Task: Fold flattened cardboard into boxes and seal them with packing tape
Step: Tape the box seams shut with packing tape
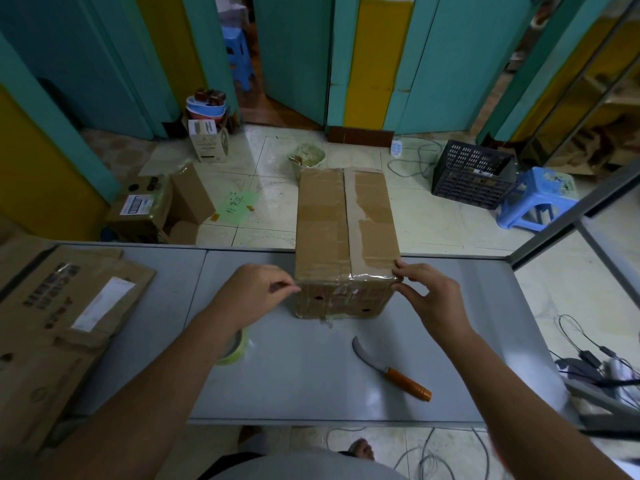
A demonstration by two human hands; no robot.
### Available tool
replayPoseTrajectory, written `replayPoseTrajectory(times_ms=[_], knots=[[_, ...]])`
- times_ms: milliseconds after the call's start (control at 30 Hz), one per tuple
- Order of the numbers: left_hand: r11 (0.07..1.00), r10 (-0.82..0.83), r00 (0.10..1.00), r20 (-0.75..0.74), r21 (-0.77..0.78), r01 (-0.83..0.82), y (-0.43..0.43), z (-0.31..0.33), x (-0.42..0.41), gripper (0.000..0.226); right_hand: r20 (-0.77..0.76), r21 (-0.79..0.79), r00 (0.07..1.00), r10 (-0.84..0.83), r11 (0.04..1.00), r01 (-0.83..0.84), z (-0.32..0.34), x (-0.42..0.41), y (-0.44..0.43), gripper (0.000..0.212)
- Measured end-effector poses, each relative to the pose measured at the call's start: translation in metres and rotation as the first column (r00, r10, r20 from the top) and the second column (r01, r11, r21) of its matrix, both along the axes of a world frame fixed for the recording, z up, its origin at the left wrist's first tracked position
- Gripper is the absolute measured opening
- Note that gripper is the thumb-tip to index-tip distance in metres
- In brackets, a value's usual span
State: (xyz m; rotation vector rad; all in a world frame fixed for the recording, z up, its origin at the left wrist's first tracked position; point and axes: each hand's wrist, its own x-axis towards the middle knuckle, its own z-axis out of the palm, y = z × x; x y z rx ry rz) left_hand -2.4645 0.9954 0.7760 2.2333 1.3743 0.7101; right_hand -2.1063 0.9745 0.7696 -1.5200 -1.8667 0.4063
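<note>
At the near corners of the box (pixel 339 220), your right grip (pixel 429 299) pinches, your left grip (pixel 249 292) seemingly too; stiff, likely light, tape-slick, so hold the edges.

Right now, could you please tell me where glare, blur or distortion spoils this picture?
Head view: soft glare on the table beside the knife and on the tape at the near edge of the box; the wide-angle lens tilts the teal door panels; the flattened cardboard at left is dim and soft.

Green floor paper (pixel 239 206) bears handwritten Chinese characters, illegible; flattened cardboard (pixel 52 296) print is blurred.
</note>
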Motion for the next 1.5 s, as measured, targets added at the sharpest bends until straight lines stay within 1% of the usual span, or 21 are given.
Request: replayPoseTrajectory(times_ms=[67, 133, 200, 300, 400, 500, 567, 667, 767, 867, 967, 1067, 1167, 1233, 1333, 1367, 1400, 1500], knots=[[0.999, 0.025, 0.998, -0.064, 0.042, -0.023, 0.006, 0.005, 0.003, 0.025, 0.016, 0.001, 1.000, 0.012, 1.000, -0.012, 0.001, -0.002, 0.000, 0.037], [0.997, 0.066, 0.994, -0.087, 0.041, -0.062, 0.011, 0.007, 0.005, 0.035, 0.030, 0.004, 0.999, 0.016, 1.000, -0.016, 0.001, -0.002, 0.000, 0.036], [0.995, 0.097, 0.992, -0.082, -0.002, -0.097, 0.017, 0.007, 0.004, 0.039, 0.033, -0.002, 0.999, 0.011, 1.000, -0.011, 0.001, -0.002, -0.001, 0.035], [0.993, 0.080, 0.993, -0.083, -0.076, -0.086, 0.022, 0.005, 0.003, 0.040, 0.038, -0.003, 0.999, 0.015, 1.000, -0.014, 0.000, -0.004, -0.003, 0.035], [0.992, 0.050, 0.997, -0.054, -0.110, -0.056, 0.023, 0.001, 0.002, 0.036, 0.025, 0.001, 1.000, 0.019, 1.000, -0.019, -0.002, -0.004, -0.003, 0.034], [0.992, -0.009, 1.000, -0.004, -0.127, 0.008, 0.020, -0.003, -0.003, 0.021, 0.022, 0.002, 1.000, 0.008, 1.000, -0.008, -0.004, 0.000, -0.003, 0.034], [0.988, -0.056, 0.998, 0.016, -0.146, 0.058, 0.020, -0.005, -0.008, 0.016, 0.027, 0.002, 1.000, 0.007, 1.000, -0.007, -0.005, 0.002, -0.003, 0.035], [0.982, -0.115, 0.993, -0.030, -0.155, 0.109, 0.026, -0.003, -0.012, 0.014, 0.032, -0.012, 0.999, 0.007, 1.000, -0.006, -0.007, 0.002, -0.002, 0.035], [0.979, -0.154, 0.983, -0.098, -0.149, 0.139, 0.032, 0.003, -0.013, 0.006, 0.026, -0.026, 1.000, 0.004, 1.000, -0.003, -0.005, 0.001, -0.001, 0.035], [0.979, -0.152, 0.978, -0.144, -0.157, 0.129, 0.034, 0.008, -0.011, 0.014, 0.032, -0.027, 0.999, 0.009, 1.000, -0.008, -0.004, -0.001, -0.002, 0.035], [0.987, -0.115, 0.980, -0.161, -0.131, 0.094, 0.033, 0.009, -0.005, 0.019, 0.028, -0.030, 1.000, 0.003, 1.000, -0.002, -0.002, -0.001, -0.002, 0.036], [0.991, -0.031, 0.994, -0.106, -0.136, 0.016, 0.032, 0.005, 0.000, 0.022, 0.021, -0.009, 1.000, 0.006, 1.000, -0.006, -0.002, -0.004, -0.002, 0.037], [0.978, 0.071, 0.997, -0.022, -0.195, -0.074, 0.029, -0.002, 0.005, 0.024, 0.010, 0.009, 1.000, -0.006, 1.000, 0.006, -0.003, -0.009, -0.003, 0.035], [0.972, 0.103, 0.994, 0.040, -0.218, -0.092, 0.026, -0.006, 0.007, 0.023, -0.001, 0.016, 1.000, -0.019, 1.000, 0.019, -0.005, -0.011, -0.004, 0.034], [0.958, 0.135, 0.988, 0.075, -0.263, -0.111, 0.023, -0.006, 0.004, 0.018, -0.024, 0.009, 0.999, -0.036, 0.999, 0.036, -0.008, -0.011, -0.006, 0.031], [0.947, 0.161, 0.984, 0.074, -0.292, -0.133, 0.024, -0.006, 0.002, 0.020, -0.035, -0.003, 0.999, -0.039, 0.999, 0.039, -0.008, -0.011, -0.007, 0.031], [0.932, 0.196, 0.978, 0.073, -0.325, -0.163, 0.025, -0.005, -0.001, 0.026, -0.050, -0.014, 0.998, -0.038, 0.999, 0.038, -0.009, -0.012, -0.007, 0.031], [0.883, 0.292, 0.953, 0.081, -0.404, -0.236, 0.024, -0.005, -0.005, 0.056, -0.122, -0.053, 0.992, -0.024, 0.998, 0.017, -0.010, -0.013, -0.007, 0.034]])
